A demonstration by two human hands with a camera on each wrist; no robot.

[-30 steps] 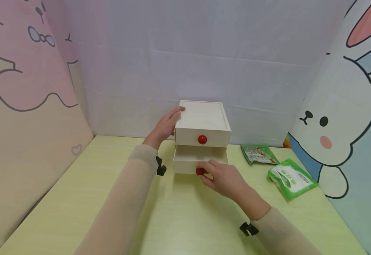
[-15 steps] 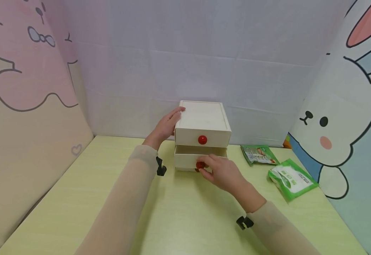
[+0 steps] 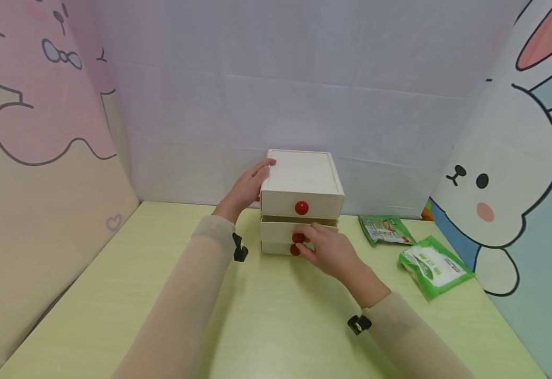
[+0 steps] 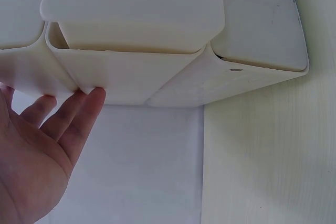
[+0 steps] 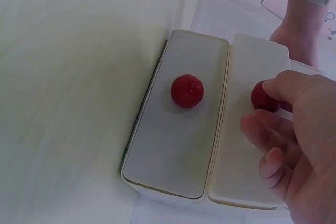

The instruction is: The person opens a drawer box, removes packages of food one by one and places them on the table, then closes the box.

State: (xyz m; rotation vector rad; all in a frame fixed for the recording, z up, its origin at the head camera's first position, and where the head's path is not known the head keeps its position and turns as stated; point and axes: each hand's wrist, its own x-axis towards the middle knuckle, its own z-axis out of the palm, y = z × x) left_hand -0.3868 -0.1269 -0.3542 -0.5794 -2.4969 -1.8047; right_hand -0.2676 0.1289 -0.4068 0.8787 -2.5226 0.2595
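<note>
A small white drawer cabinet (image 3: pixel 304 171) stands against the back wall, its stacked drawers fitted with round red knobs. The middle drawer (image 4: pixel 131 3) juts out slightly beyond the others. My right hand (image 3: pixel 333 257) pinches that drawer's red knob (image 5: pixel 262 97) between thumb and finger, the other fingers loosely bent. Below it, the bottom drawer (image 5: pixel 178 140) sits flush, its knob (image 5: pixel 187 91) untouched. With fairly straight fingers, my left hand (image 3: pixel 247 190) rests against the cabinet's left side; its fingertips touch the side panel in the left wrist view.
Two green packets lie to the right of the cabinet: a darker one (image 3: pixel 385 230) at the back and a green-and-white one (image 3: pixel 434 266) nearer. The pale yellow table (image 3: pixel 257 326) is bounded by a white back wall (image 3: pixel 304 79) and cartoon-printed side panels.
My right hand has pushed the middle drawer inward by its knob, from well out to nearly in, uncovering the bottom knob. My left hand has stayed on the cabinet's side.
</note>
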